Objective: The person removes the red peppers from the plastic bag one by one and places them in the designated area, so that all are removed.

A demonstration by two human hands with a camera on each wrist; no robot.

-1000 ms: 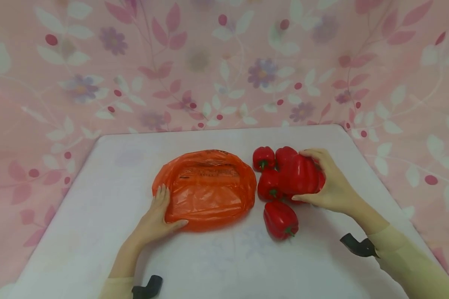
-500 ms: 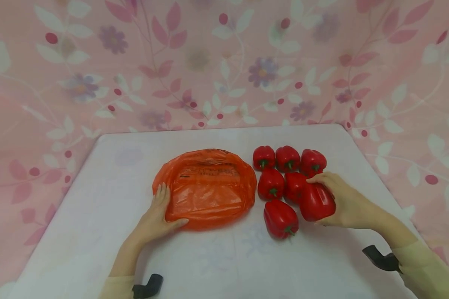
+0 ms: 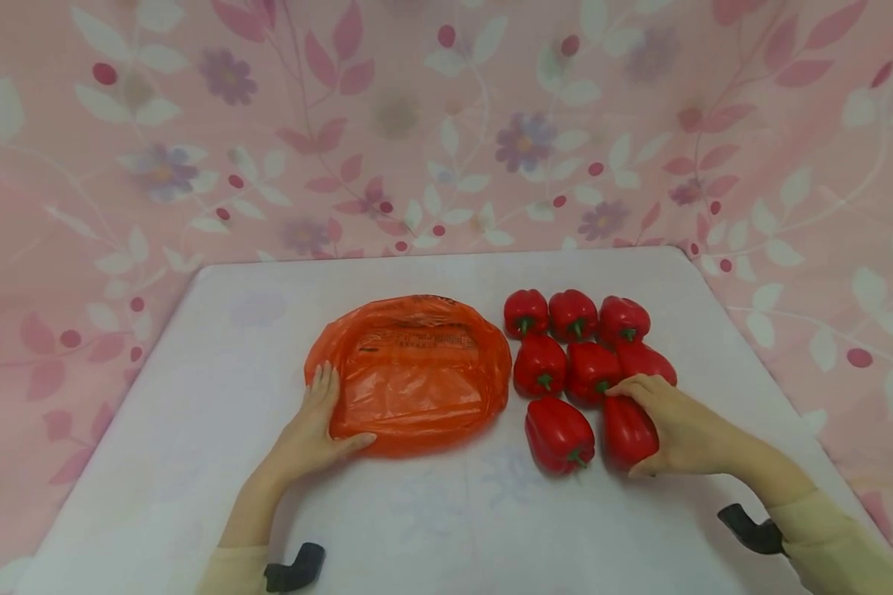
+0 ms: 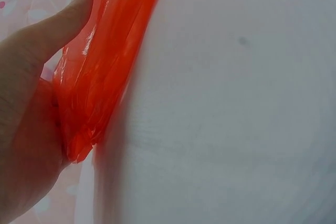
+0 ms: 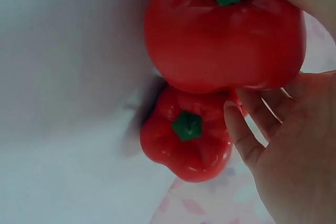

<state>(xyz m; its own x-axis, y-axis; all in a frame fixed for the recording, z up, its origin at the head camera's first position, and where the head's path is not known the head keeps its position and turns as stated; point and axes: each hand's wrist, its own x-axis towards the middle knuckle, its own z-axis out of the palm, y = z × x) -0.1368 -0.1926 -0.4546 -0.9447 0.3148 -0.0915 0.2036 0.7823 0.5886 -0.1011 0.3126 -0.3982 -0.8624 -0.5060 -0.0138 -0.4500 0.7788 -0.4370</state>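
Observation:
My right hand (image 3: 688, 426) holds a red bell pepper (image 3: 628, 434) at the front right of the pepper group, thumb and fingers spread round it. In the right wrist view the same pepper (image 5: 226, 51) shows its green stem, with another pepper (image 5: 184, 156) just beyond. My left hand (image 3: 312, 421) rests on the left side of an orange plastic bag (image 3: 424, 446), fingers lying along its rolled rim. The left wrist view has the thumb stretched over the bag's bunched film (image 4: 105, 77). The bag lies with its mouth wide and facing up.
Several more red bell peppers stand in rows right of the bag, among them a back-row pepper (image 3: 526, 314) and a front one (image 3: 561, 435). A white-covered table (image 3: 446, 529) bears everything. Behind it hangs a flowered pink cloth (image 3: 417, 124).
The right hand has brought its pepper from over the back rows toward the table's front right, lowering it beside the front pepper. The left hand and bag have stayed put.

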